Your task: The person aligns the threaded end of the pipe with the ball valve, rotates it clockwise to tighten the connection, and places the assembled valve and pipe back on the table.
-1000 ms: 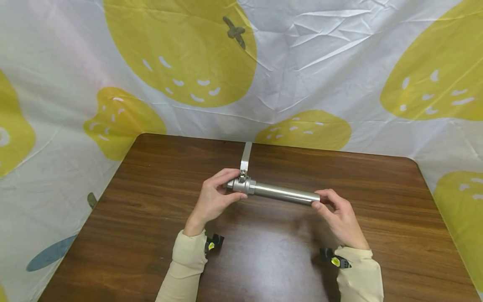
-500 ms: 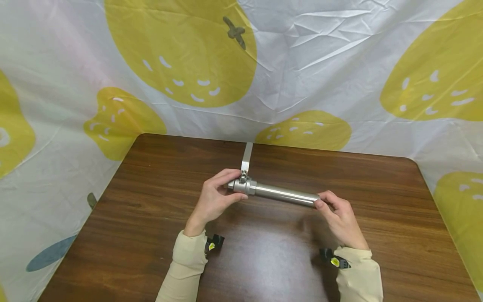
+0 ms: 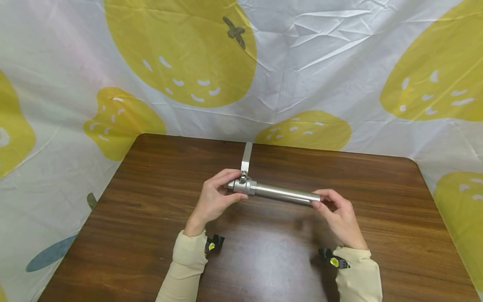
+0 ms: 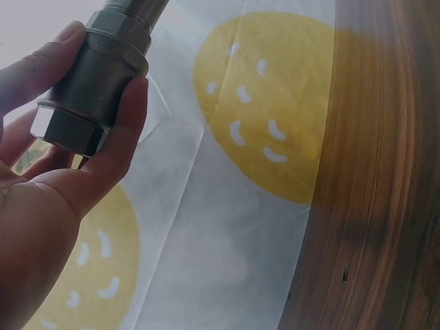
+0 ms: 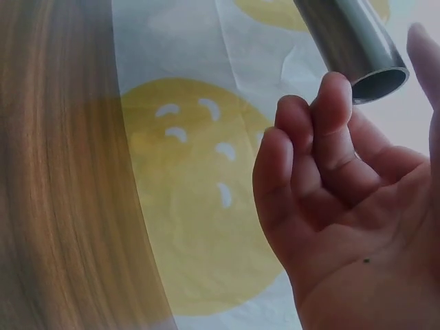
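A steel ball valve (image 3: 242, 186) is held above the table in the head view, its flat lever handle (image 3: 246, 157) pointing away. My left hand (image 3: 213, 199) grips the valve body between thumb and fingers; the left wrist view shows its hexagonal end (image 4: 72, 128) jutting from the grip. From the valve's other side a smooth steel pipe (image 3: 284, 193) runs right, joined to it. My right hand (image 3: 341, 216) has thumb and fingertips about the pipe's free end. That open, hollow end (image 5: 378, 84) shows in the right wrist view, with curled fingers (image 5: 335, 103) against it.
A brown wood-grain table (image 3: 143, 235) lies under both hands. Behind and beside it hangs a white cloth (image 3: 320, 54) with yellow fruit prints. Black wrist cameras (image 3: 215, 242) sit at both beige cuffs.
My right thumb has shifted to the lower edge of the pipe's end, and the right fingers have moved slightly. The left hand, valve and pipe have stayed almost in place.
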The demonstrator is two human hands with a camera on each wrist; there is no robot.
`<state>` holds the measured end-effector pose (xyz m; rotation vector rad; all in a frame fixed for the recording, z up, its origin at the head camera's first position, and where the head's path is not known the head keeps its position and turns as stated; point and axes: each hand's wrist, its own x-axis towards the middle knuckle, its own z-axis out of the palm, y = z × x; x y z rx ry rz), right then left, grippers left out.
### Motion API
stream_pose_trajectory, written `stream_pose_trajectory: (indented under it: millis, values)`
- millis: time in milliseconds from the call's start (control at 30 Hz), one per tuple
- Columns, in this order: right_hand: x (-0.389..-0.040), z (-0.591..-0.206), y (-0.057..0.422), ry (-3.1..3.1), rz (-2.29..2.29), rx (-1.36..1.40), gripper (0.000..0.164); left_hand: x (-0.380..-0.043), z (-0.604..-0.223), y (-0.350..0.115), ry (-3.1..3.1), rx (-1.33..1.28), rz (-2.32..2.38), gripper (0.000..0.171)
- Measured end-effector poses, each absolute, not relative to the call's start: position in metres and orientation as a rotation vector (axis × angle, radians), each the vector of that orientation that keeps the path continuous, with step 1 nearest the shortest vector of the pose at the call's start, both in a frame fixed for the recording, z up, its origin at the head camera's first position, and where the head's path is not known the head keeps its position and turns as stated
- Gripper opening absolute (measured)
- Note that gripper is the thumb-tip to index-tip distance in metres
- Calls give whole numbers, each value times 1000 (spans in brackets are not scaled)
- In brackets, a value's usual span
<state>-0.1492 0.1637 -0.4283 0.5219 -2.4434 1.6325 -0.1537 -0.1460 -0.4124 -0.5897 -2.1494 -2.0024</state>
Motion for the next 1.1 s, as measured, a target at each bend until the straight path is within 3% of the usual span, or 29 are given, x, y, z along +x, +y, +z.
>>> stream_pose_trajectory:
  millis: [133, 200, 633, 1100]
  values:
    - [-145, -419, 158, -2391, 1721, 566, 49, -150, -404, -146, -2141, -575, -2010, 53]
    - [-145, -418, 157, -2381, 1738, 574, 54, -150, -405, -147, -2137, -571, -2009, 53]
    - [-152, -441, 166, -2375, 1680, 633, 45, -159, -425, -151, -2099, -624, -1988, 55]
    - [-147, -422, 158, -2263, 1684, 711, 44, -159, -424, -152, -2109, -615, -1998, 55]
